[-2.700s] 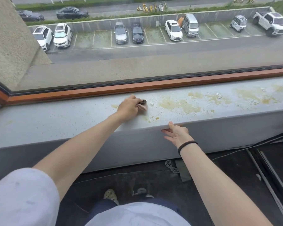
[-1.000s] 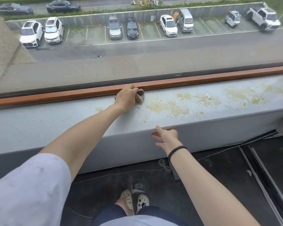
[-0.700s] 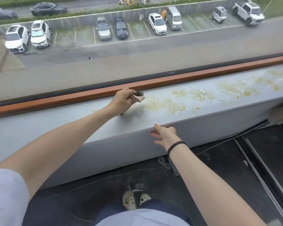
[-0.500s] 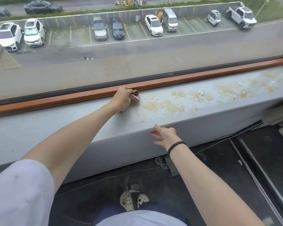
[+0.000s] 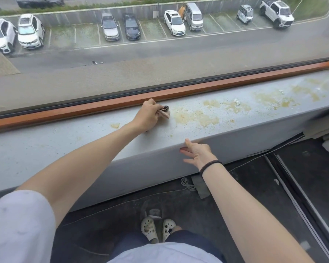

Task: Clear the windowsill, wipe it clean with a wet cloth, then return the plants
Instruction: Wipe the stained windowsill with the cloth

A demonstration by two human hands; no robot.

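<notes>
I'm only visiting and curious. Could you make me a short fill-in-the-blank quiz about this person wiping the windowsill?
1. The left hand grips a small crumpled pinkish cloth, while the right hand rests on the long grey windowsill's front ____.
2. The yellowish stains lie to the ____ of the cloth.
3. A thin black band circles the ____ wrist.

Missing words: edge; right; right.
</notes>
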